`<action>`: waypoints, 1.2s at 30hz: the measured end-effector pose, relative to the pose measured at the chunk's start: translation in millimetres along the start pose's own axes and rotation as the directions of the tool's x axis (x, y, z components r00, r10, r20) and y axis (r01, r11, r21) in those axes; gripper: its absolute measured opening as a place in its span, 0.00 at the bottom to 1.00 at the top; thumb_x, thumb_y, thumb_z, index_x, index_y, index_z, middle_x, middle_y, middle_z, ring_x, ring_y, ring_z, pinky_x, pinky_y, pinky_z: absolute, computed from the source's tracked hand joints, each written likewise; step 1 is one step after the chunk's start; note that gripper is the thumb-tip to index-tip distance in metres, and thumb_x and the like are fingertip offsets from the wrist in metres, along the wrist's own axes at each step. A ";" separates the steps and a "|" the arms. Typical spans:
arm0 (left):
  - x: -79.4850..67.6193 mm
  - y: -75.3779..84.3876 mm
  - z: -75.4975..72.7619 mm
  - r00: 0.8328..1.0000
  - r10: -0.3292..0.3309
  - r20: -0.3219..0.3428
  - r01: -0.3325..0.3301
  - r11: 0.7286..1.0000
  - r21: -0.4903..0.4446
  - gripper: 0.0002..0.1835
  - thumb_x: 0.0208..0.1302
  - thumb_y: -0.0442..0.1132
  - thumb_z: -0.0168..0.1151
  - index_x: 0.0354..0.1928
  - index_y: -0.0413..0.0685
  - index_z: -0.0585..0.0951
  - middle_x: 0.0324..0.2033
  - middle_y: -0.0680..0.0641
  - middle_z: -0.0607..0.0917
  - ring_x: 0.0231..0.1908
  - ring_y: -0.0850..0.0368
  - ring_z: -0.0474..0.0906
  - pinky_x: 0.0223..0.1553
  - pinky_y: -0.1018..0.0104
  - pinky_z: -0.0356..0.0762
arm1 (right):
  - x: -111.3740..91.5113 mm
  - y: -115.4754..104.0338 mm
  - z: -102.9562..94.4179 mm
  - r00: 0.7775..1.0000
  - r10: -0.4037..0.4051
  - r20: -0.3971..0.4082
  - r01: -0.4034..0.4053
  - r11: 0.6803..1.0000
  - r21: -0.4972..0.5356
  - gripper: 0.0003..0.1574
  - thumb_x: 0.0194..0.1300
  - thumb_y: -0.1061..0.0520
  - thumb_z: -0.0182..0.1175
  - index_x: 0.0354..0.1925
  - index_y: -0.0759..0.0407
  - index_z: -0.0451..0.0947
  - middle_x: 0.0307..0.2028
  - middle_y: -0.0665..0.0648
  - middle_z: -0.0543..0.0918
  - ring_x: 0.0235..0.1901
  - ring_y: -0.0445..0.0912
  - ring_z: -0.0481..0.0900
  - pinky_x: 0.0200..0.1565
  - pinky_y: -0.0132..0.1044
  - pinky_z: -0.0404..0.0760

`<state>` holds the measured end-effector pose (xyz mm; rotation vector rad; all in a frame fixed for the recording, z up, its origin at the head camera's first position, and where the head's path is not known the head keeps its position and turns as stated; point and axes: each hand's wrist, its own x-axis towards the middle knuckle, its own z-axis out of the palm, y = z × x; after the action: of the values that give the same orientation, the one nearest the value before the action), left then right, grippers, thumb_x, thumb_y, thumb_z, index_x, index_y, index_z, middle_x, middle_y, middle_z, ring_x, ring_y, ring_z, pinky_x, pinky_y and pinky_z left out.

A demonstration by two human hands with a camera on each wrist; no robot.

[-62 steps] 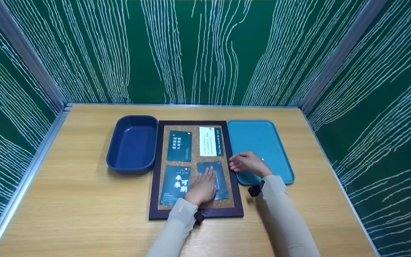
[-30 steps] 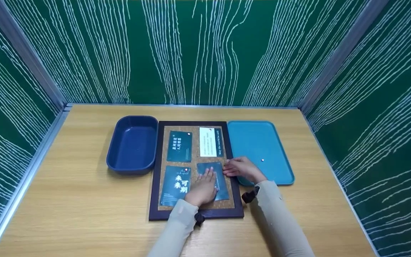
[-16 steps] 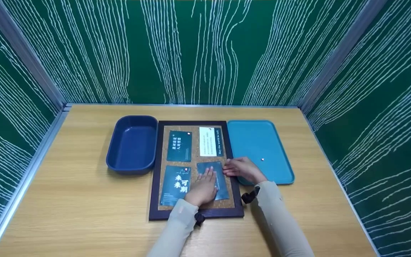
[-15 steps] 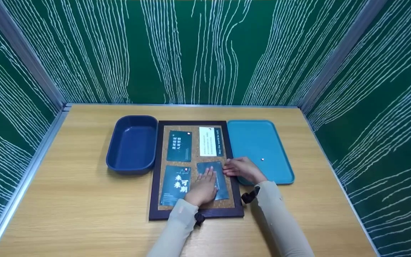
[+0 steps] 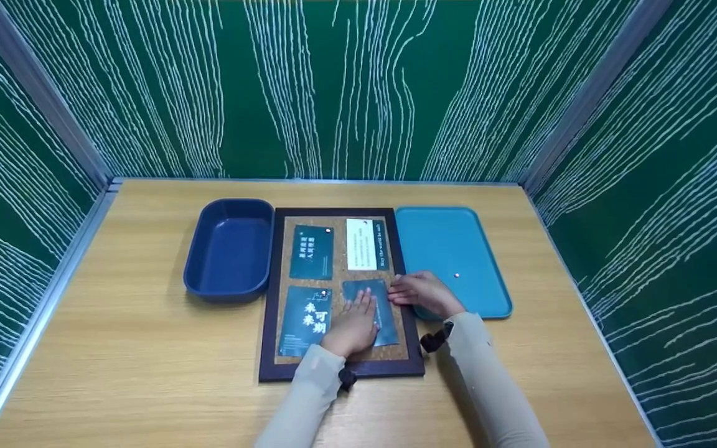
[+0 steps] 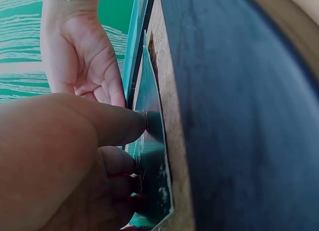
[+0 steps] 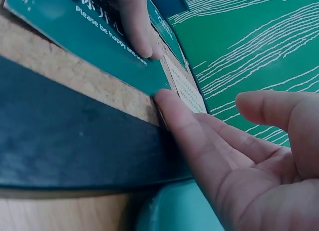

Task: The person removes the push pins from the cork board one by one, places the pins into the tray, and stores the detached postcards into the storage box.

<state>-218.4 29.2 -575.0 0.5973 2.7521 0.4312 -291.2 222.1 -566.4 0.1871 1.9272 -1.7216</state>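
A dark-framed corkboard (image 5: 371, 372) lies on the table with several printed cards on it. My left hand (image 5: 352, 323) rests on the teal card (image 5: 386, 317) at the board's lower right, fingers spread forward and thumb touching its face in the left wrist view. My right hand (image 5: 426, 294) reaches over the frame's right side. Its fingertips are at the corner of the same teal card (image 7: 114, 61) in the right wrist view, the thumb held well apart. Part of the card is hidden under my left hand.
Right of the board lies a light-blue tray (image 5: 445, 236) with one small pushpin (image 5: 457, 275) on it. A deep navy bin (image 5: 228, 255) stands to the left. Other cards, such as the white-and-green one (image 5: 361, 244), carry small pins near their corners.
My right hand has come left from the tray's edge to the teal card's corner, uncovering the pushpin on the tray. It has then stayed there. My left hand has kept its place.
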 end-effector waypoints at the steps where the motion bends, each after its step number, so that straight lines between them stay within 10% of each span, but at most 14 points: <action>1: -0.1 -0.2 -0.1 1.000 0.000 0.002 0.000 1.000 -0.005 0.32 0.74 0.47 0.44 0.74 0.41 0.55 0.75 0.43 0.50 0.75 0.48 0.45 0.75 0.53 0.49 | -0.2 0.0 0.0 1.000 0.002 0.001 -0.002 1.000 0.006 0.23 0.72 0.57 0.51 0.57 0.73 0.71 0.47 0.66 0.84 0.40 0.46 0.87 0.47 0.37 0.85; 36: 0.1 -0.9 -0.3 1.000 0.005 0.021 -0.005 1.000 -0.018 0.33 0.74 0.48 0.46 0.74 0.41 0.53 0.76 0.43 0.48 0.76 0.49 0.43 0.75 0.54 0.47 | -1.7 -5.8 5.0 1.000 -0.002 -0.021 0.001 0.999 -0.046 0.22 0.71 0.58 0.53 0.56 0.72 0.73 0.46 0.63 0.84 0.40 0.44 0.85 0.49 0.35 0.84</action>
<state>-218.9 28.4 -575.0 0.6013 2.7248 0.4471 -290.8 216.8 -560.7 0.1874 1.9803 -1.6809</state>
